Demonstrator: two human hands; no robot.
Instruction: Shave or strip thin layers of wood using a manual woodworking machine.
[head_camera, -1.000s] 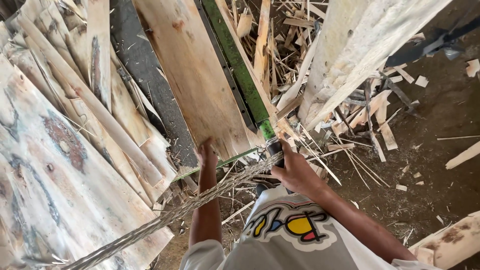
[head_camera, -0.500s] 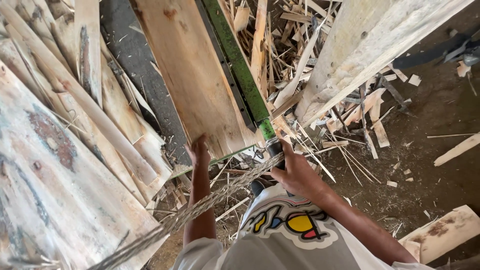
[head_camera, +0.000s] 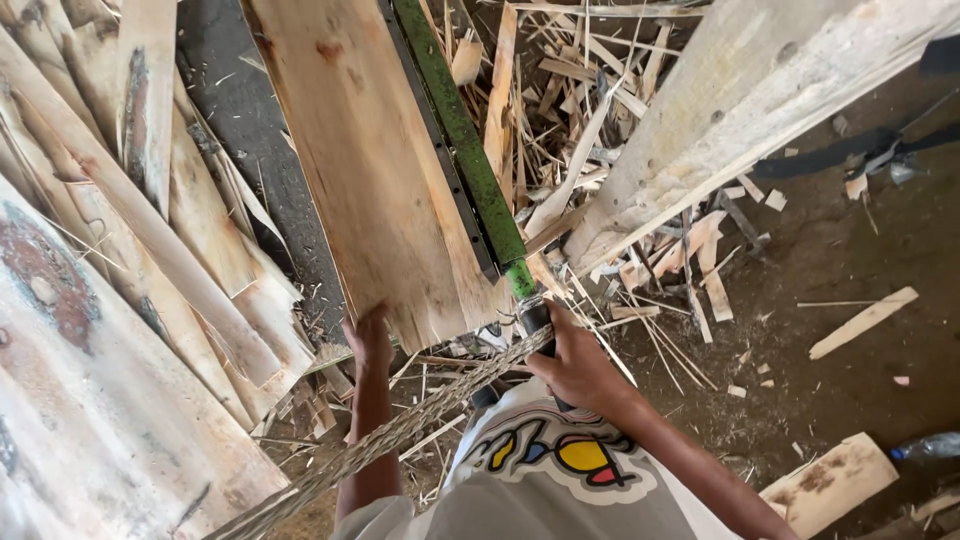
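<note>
A wide pale wooden plank slopes away from me in the middle of the view. My left hand grips its near lower edge. Along the plank's right side runs a long green metal blade with a dark edge. My right hand is closed on the blade's dark handle at the near end. A woven fibre rope stretches from near my right hand down to the lower left.
Rough wood slabs lie stacked on the left. A thick pale beam leans at the upper right. Splinters and offcuts litter the dirt floor. A short board and a plastic bottle lie at the lower right.
The view has drifted slightly, so the plank and blade sit a little lower and closer. Both hands keep their grips.
</note>
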